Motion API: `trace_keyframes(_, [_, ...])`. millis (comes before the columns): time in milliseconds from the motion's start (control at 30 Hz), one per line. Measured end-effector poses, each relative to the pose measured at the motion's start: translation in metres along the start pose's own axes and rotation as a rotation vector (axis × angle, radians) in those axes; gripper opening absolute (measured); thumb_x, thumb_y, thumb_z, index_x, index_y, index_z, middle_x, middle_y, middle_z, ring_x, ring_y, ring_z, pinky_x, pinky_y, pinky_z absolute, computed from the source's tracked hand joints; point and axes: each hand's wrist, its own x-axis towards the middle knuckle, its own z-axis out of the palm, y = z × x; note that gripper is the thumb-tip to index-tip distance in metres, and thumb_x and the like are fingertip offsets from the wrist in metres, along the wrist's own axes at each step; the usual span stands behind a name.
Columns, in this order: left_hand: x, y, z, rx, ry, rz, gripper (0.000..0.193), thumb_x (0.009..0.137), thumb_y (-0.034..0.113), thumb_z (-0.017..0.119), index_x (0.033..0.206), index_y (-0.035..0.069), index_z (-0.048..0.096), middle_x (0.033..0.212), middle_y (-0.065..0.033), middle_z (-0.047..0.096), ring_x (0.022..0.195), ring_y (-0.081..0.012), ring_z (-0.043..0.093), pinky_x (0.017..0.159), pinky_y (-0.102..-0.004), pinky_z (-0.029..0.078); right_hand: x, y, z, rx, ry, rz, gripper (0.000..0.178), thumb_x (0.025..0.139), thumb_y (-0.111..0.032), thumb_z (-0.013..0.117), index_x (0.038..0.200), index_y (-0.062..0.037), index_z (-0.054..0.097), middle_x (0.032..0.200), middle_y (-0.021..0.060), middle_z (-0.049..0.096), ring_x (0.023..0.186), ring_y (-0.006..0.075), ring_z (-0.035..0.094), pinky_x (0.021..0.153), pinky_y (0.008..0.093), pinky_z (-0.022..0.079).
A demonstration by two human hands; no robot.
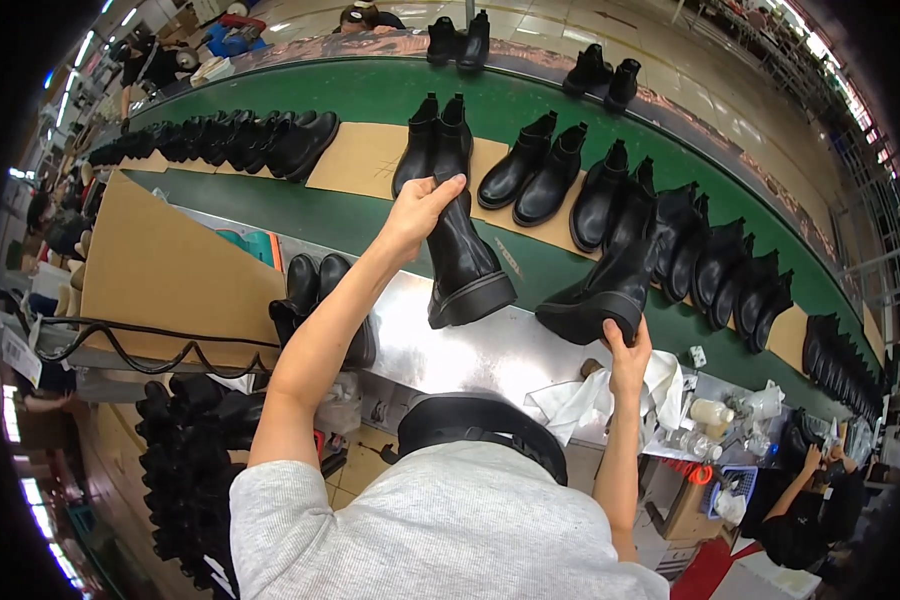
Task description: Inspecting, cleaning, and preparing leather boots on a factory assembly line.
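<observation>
My left hand point(420, 212) grips a black ankle boot point(462, 255) by its upper end, so its heel hangs toward me over the metal worktop point(440, 350). In my right hand point(626, 358) is a second black boot point(610, 280), held at the sole, with its shaft pointing away from me. The two held boots are apart. Just beyond my left hand stands a pair of black boots point(434, 145) on a cardboard sheet point(355, 165). More pairs of boots point(550, 170) stand to the right of it.
A green conveyor belt point(370, 85) runs across in front, with rows of boots point(240, 140) at left. A white cloth point(580, 405) and bottles point(710, 415) lie at right. A cardboard panel point(160, 270) stands at left. Another person's hands point(820, 460) show at far right.
</observation>
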Motion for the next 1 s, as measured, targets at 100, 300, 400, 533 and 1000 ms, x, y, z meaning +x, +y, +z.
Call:
trace_keyframes(100, [0.023,-0.012,-0.010,0.056,0.003,0.066,0.026,0.087,0.026,0.058,0.071,0.006,0.058,0.066,0.0071,0.052,0.058,-0.0010,0.041,0.051,-0.0193,0.032,-0.004,-0.007,0.003,0.180,0.076,0.207,0.060,0.074,-0.019,0.072,0.122,0.0035,0.044,0.105,0.0093,0.056,0.094,0.0163,0.055,0.079,0.0253,0.044])
trace_keyframes(300, [0.021,0.008,-0.007,-0.042,-0.089,0.066,0.023,0.087,0.025,0.057,0.075,0.006,0.059,0.069,0.0054,0.057,0.060,-0.0011,0.050,0.055,-0.0182,0.040,-0.028,0.011,0.017,0.059,0.108,-0.071,0.068,0.071,-0.017,0.074,0.126,0.0028,0.038,0.109,0.0111,0.052,0.101,0.0202,0.052,0.087,0.0306,0.044])
trace_keyframes(400, [0.019,0.004,-0.013,-0.064,-0.103,0.055,0.021,0.088,0.024,0.057,0.079,0.006,0.060,0.071,0.0030,0.060,0.061,-0.0030,0.054,0.056,-0.0193,0.043,-0.052,0.060,0.017,-0.283,-0.142,-0.305,0.080,0.063,-0.011,0.078,0.129,0.0004,0.034,0.128,0.0170,0.041,0.116,0.0285,0.043,0.098,0.0347,0.036])
trace_keyframes(533, [0.023,-0.020,-0.021,0.043,-0.036,0.005,0.028,0.082,0.033,0.062,0.079,0.006,0.059,0.067,0.0032,0.056,0.054,-0.0047,0.048,0.047,-0.0196,0.033,-0.079,0.066,0.016,-0.624,-0.512,-0.346,0.078,0.058,0.009,0.061,0.129,-0.0071,0.034,0.138,0.0164,0.031,0.128,0.0359,0.029,0.105,0.0414,0.028])
trace_keyframes(1000, [-0.089,-0.064,-0.038,0.219,0.390,0.110,0.022,0.080,0.022,0.068,0.070,0.004,0.062,0.065,0.0049,0.056,0.054,-0.0011,0.041,0.049,-0.0175,0.030,-0.039,0.111,-0.111,-1.254,0.220,0.363,0.019,0.073,-0.009,0.059,0.088,0.0027,0.055,0.081,0.0243,0.061,0.077,0.0410,0.059,0.069,0.0459,0.047])
